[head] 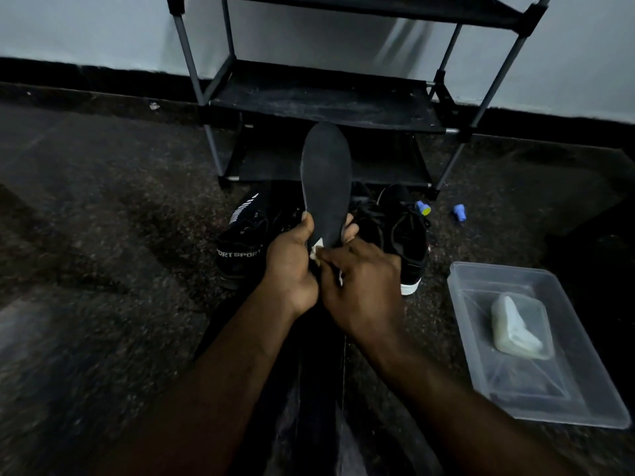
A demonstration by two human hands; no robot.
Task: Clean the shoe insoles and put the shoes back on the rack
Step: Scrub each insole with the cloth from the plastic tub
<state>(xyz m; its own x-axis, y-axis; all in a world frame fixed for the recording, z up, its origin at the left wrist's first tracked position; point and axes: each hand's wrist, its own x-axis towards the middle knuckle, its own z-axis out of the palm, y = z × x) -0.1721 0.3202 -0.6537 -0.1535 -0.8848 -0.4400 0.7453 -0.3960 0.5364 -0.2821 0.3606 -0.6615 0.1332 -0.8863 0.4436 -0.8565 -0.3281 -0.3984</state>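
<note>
Your left hand pinches the floppy, featherlight insole by its heel, toe pointing to 12 o'clock, right hand closed on a white wipe there, so I'd support mid-length before it bends.

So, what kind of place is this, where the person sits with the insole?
Probably a room at home, on the floor by a wall. A black shoe rack stands against the pale wall, black shoes lie on the dark speckled floor, and a clear plastic tub sits nearby.

Shoes before bare rack shelf
</note>
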